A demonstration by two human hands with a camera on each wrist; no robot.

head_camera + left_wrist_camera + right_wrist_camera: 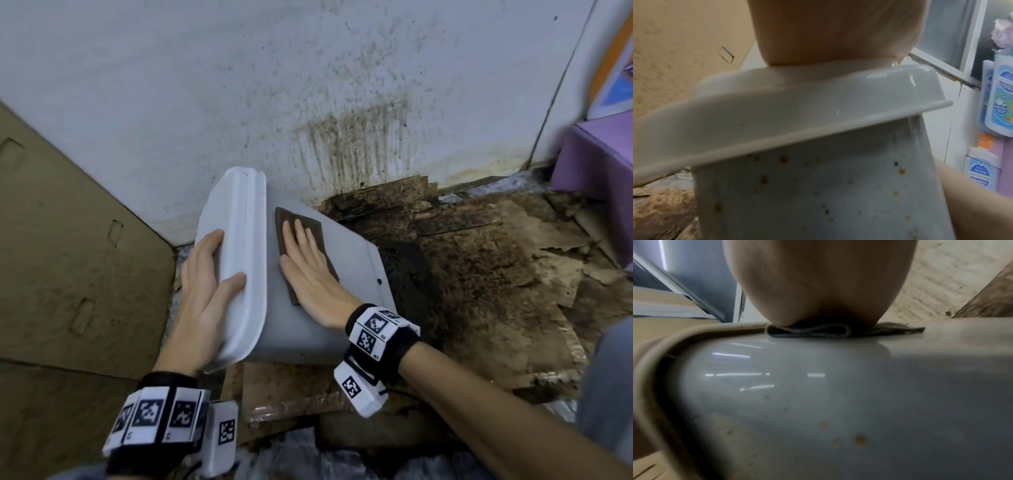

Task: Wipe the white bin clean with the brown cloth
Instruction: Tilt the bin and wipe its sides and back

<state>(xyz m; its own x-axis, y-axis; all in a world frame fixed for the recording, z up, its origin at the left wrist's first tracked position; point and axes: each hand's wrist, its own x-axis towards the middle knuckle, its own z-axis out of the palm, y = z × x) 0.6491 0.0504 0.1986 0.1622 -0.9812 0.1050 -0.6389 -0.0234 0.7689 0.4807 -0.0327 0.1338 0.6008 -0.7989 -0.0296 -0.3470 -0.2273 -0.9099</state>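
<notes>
- Head view: the white bin (318, 318) lies tipped on its side on the floor, its lid end toward the left and its base toward the stained wall (342, 102).
- The left hand (202, 294) holds the bin's white lid (239, 240), fingers lying along the top face and the thumb hooked over its rim.
- The right hand (308, 263) lies flat with straight, spread fingers on the brown cloth (284, 222), pressing it against the bin's upturned side, just beside the lid.
- Right wrist view: the cloth (807, 332) shows as a folded edge squashed between the palm and the glossy white surface; a few brownish spots (859, 439) dot the bin nearer the camera.
- Left wrist view: more brown specks (784, 160) sit on the bin wall under the lid's rim; the picture is blurred, so they may be stains or splashes.
- Dirty, torn cardboard (496, 274) covers the floor to the right of the bin, and a tan cardboard sheet (68, 240) stands at the left.
</notes>
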